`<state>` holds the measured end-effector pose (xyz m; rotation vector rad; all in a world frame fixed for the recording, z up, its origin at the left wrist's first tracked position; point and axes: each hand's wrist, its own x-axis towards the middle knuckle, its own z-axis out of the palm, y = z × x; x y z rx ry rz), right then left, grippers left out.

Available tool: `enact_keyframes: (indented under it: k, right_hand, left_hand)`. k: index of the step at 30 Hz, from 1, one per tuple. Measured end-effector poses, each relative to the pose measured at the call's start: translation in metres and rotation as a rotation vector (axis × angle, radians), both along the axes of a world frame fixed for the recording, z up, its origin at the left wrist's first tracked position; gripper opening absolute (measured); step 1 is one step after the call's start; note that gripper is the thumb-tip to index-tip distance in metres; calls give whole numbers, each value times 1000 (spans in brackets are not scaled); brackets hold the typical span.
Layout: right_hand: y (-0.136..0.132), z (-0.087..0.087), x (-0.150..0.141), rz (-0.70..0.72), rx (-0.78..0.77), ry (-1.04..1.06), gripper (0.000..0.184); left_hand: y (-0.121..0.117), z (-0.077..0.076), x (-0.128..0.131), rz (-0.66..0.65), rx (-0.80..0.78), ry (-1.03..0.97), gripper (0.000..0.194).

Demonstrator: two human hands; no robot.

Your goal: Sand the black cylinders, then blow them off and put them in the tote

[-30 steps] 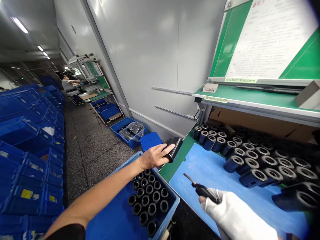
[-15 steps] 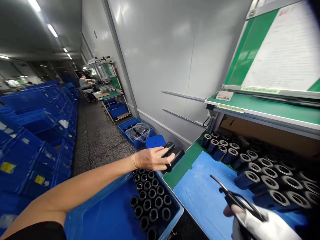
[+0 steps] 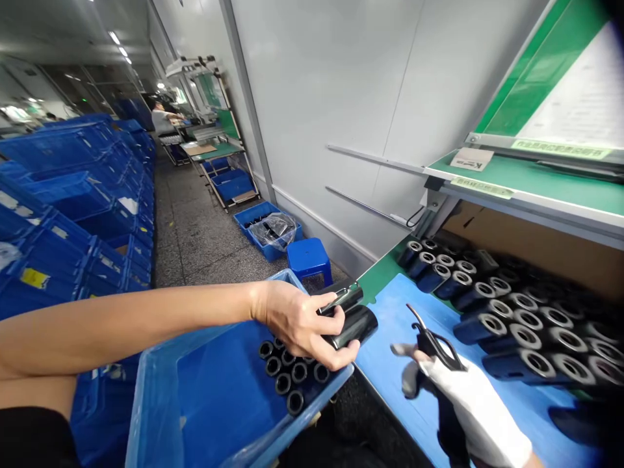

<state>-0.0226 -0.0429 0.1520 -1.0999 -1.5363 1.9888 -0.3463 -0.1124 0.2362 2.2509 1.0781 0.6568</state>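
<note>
My bare left hand is closed around two glossy black cylinders, a nearer one and a farther one. They lie roughly level, side by side, at the near edge of the bench. My right hand, in a white glove with grey fingertips, holds a black air blow gun. Its thin bent nozzle points up and left, apart from the cylinders, and some of the fingers stretch out past the grip. Below my left hand, several black hollow cylinders stand in a blue crate, partly hidden by the hand.
Rows of black cylinders with silver rims cover the bench's right side, by a blue mat. Above is a green shelf with a small box. A blue stool and stacked blue crates stand beyond; a person sits far off.
My left hand has moved right with the two cylinders, toward the blow gun, and they show more fully. The fingers of my right hand have stretched forward. The view has shifted.
</note>
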Motion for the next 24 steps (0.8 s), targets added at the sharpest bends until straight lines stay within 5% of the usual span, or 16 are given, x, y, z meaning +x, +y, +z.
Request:
enact_keyframes:
  k: [4,8,13,17,24]
  right_hand:
    - [2,-1,-6,-38,-150,175,39]
    - [-1,-4,-4,-138,-113,189,40]
    - [-1,-19,35,-468,-72,195,43]
    - [-12,-37,89,-837,-83,326,49]
    - [-66,-73,163,-1261,-51,362,52]
  left_hand:
    - [14,-6,21,72,-77,-254,13]
    - [27,-27,46,106,125,-267,18]
    - [34,-20,72,-92,348,-178,11]
    - [45,-14,72,-243,394,-23,26]
    - [76,-86,125,-94,102,55,29]
